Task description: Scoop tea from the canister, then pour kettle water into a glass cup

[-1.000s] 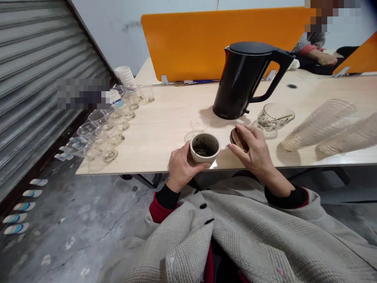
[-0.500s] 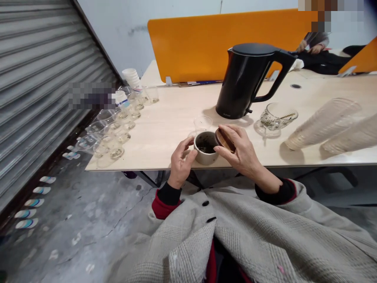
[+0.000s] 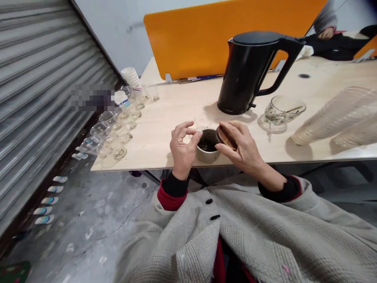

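A small grey-beige canister (image 3: 207, 156) stands uncovered near the table's front edge, dark loose tea leaves inside it. My left hand (image 3: 184, 147) is at its left side, thumb by the rim and fingers curved with a gap between them; nothing shows in its grasp. Tilted against the canister's right side is a round brown wooden lid (image 3: 226, 137), gripped by my right hand (image 3: 243, 147). Just behind the canister stands a clear plastic cup (image 3: 204, 119), partly hidden by it and my left hand.
A black electric kettle (image 3: 247, 74) stands behind, before an orange divider (image 3: 188, 43). To the right are a glass bowl (image 3: 284, 112) of leaves and stacked clear cups (image 3: 330, 114). Several cups with leaves (image 3: 119, 151) line the left edge. Another person's hand (image 3: 326, 33) shows at back right.
My left hand has lifted slightly off the canister's side, its thumb now up by the rim. My right hand keeps the lid at the same place. The view has shifted a little.
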`<act>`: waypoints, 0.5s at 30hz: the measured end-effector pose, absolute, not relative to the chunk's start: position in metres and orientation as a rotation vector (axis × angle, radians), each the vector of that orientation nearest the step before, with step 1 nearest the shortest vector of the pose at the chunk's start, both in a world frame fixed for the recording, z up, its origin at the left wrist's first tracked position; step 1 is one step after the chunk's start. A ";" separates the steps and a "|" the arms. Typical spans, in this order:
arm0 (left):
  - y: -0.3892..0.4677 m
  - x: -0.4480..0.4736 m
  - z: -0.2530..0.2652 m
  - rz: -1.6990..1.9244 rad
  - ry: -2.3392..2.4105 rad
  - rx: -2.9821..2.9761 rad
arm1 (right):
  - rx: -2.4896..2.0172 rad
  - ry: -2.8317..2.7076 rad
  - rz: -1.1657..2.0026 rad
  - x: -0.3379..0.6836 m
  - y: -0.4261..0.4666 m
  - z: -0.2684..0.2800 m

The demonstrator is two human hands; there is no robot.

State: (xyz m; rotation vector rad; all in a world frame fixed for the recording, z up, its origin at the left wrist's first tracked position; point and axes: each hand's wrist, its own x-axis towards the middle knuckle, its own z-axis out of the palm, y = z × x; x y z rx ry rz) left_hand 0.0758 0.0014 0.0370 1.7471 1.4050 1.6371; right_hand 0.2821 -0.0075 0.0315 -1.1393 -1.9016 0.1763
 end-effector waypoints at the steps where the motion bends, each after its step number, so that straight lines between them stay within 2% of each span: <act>1: 0.002 0.076 0.038 1.648 1.415 1.801 | -1.134 -1.898 0.179 0.282 -0.007 0.031; 9: 0.007 0.066 0.034 1.345 1.270 2.164 | -1.149 -1.911 0.189 0.284 -0.006 0.032; 15: 0.004 0.067 0.034 1.409 1.288 2.092 | -1.136 -1.897 0.210 0.284 -0.006 0.031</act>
